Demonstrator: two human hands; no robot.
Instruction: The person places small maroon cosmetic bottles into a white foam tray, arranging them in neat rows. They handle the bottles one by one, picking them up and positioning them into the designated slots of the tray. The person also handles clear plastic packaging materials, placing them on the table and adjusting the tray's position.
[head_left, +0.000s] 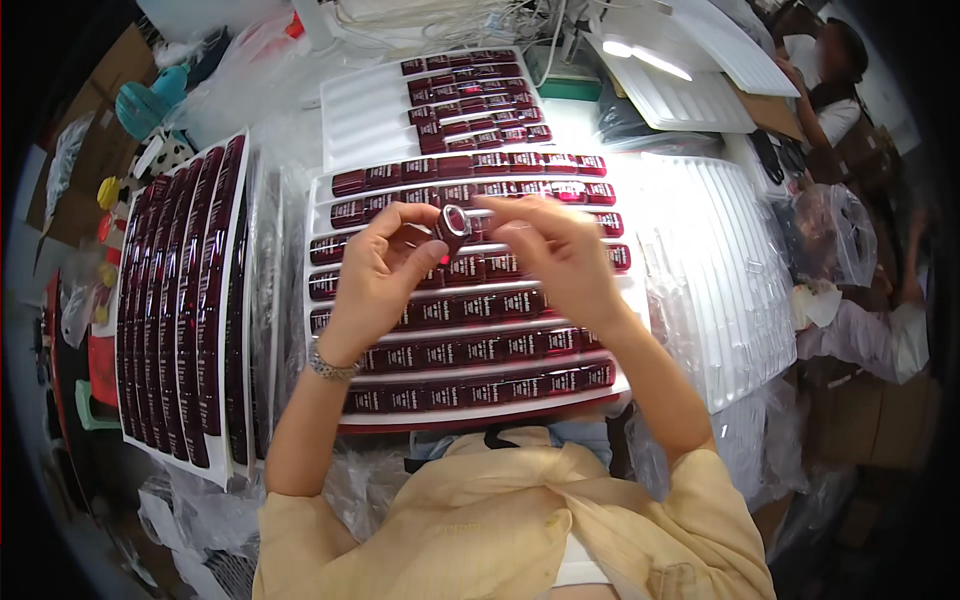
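Above the tray's middle, my left hand (378, 268) pinches a small dark red glossy container (454, 232) between thumb and fingers. Its end, with a silver oval rim, is tilted up. Close on its right, my right hand (568, 258) is closed on a thin pale stick (480, 212) that points at the rim. The fingertips there are partly blurred, so the stick's kind is unclear. Beneath both hands lies a white ribbed tray (350, 416) filled with rows of similar dark red containers (482, 386) bearing white print. My hands and forearms hide part of these rows.
Another white tray (362, 112), partly filled, sits behind. A filled tray (228, 458) stands at the left. Clear ribbed trays (712, 275) are stacked on the right, under a bright lamp (650, 62). Plastic bags and cartons crowd the sides. A co-worker (828, 75) is at the far right.
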